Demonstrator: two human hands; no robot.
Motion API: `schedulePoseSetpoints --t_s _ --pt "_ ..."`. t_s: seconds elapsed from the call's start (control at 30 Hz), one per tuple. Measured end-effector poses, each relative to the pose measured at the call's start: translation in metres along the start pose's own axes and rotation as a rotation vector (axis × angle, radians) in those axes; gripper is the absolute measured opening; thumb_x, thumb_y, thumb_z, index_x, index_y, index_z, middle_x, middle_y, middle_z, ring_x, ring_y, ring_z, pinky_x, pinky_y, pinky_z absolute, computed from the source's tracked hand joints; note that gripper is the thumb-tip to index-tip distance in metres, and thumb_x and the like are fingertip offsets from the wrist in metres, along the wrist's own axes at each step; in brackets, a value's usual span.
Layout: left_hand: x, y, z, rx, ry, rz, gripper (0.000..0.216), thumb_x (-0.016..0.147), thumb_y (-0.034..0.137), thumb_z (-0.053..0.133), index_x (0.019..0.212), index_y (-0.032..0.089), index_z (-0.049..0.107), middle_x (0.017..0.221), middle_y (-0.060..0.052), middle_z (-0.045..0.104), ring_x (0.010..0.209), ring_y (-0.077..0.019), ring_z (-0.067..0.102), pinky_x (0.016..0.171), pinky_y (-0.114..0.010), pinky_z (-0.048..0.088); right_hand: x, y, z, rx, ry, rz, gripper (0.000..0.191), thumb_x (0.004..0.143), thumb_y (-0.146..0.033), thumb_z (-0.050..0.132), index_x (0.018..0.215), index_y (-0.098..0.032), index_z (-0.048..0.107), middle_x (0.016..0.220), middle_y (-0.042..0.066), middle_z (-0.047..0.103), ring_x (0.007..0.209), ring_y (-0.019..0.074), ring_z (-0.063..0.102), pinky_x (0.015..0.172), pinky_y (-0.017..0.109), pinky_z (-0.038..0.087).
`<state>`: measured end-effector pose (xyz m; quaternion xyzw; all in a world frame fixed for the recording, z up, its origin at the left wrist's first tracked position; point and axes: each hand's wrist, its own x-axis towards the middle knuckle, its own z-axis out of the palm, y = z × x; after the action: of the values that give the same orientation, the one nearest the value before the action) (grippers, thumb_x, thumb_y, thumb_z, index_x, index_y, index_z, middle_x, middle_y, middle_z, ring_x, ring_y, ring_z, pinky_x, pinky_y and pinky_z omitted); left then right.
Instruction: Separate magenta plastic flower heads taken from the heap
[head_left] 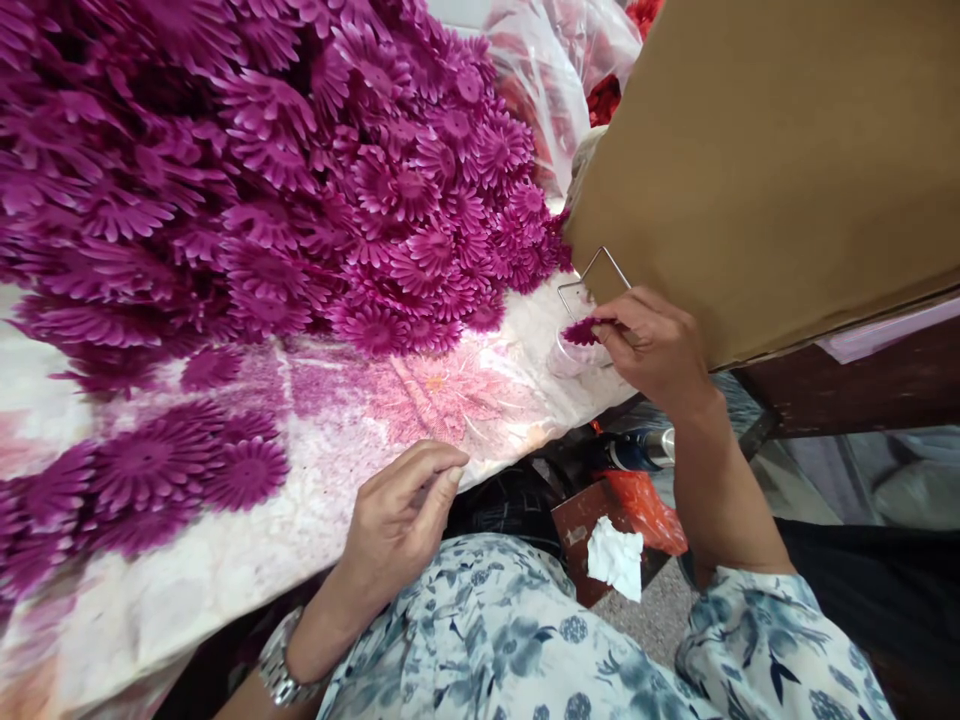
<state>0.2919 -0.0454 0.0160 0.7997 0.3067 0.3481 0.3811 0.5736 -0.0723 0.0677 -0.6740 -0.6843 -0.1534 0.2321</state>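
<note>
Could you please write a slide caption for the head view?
The right hand pinches a purple flower beside a bent wire; the left hand is at the table edge, heaped flowers beyond.

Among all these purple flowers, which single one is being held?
The flower pinched by the fingers of the right hand; the others lie in the big pile or the smaller group at lower left.

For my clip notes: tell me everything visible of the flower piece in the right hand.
The flower piece is dark magenta with a fringed, petal-like edge; it looks thin, perhaps fabric or plastic. It appears nearly edge-on, so its face is hidden, and whether it is one layer or several is unclear. The right hand pinches it between thumb and fingers, by a pale translucent container and bent wire; contact with either is unclear.
</note>
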Motion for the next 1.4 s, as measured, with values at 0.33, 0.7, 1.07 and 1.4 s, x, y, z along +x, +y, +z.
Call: schedulePoseSetpoints --t_s 0.33,0.7,1.07,1.4 --pt "-0.004 0.002 -0.002 -0.006 -0.016 -0.003 0.010 0.082 0.016 0.053 0.081 0.019 0.062 0.074 -0.002 0.067 0.068 -0.0133 0.064 0.061 -0.023 0.049 -0.012 -0.001 -0.001 0.081 0.099 0.111 0.012 0.082 -0.019 0.054 0.085 -0.020 0.065 0.078 0.003 0.066 0.071 0.0143 0.061 0.065 0.027 0.049" --pt "-0.006 0.004 -0.006 -0.009 -0.007 0.013 0.011 0.083 0.014 0.052 0.080 0.018 0.062 0.073 -0.002 0.066 0.065 -0.0121 0.063 0.058 -0.022 0.047 -0.016 0.000 0.005 0.129 0.185 0.170 0.012 0.081 -0.023 0.057 0.085 -0.020 0.067 0.078 0.003 0.067 0.068 0.0143 0.061 0.065 0.029 0.049" --pt "0.031 0.021 0.014 -0.938 0.075 -0.550 0.030 0.083 0.040 0.056 0.103 0.018 0.060 0.099 -0.007 0.066 0.086 -0.0168 0.065 0.078 -0.031 0.052 -0.012 -0.054 0.017 0.624 0.222 0.283 0.011 0.079 -0.027 0.064 0.087 -0.020 0.064 0.074 -0.001 0.066 0.063 0.0114 0.059 0.059 0.026 0.049" --pt "0.047 0.006 0.004 -1.462 0.499 -0.795 0.034 0.092 0.033 0.042 0.066 0.014 0.055 0.061 0.000 0.058 0.056 -0.0064 0.057 0.061 -0.018 0.047 -0.021 -0.140 0.070 0.302 0.066 -0.419 0.019 0.086 -0.016 0.051 0.096 -0.025 0.065 0.090 0.001 0.071 0.099 0.0173 0.060 0.089 0.036 0.041"
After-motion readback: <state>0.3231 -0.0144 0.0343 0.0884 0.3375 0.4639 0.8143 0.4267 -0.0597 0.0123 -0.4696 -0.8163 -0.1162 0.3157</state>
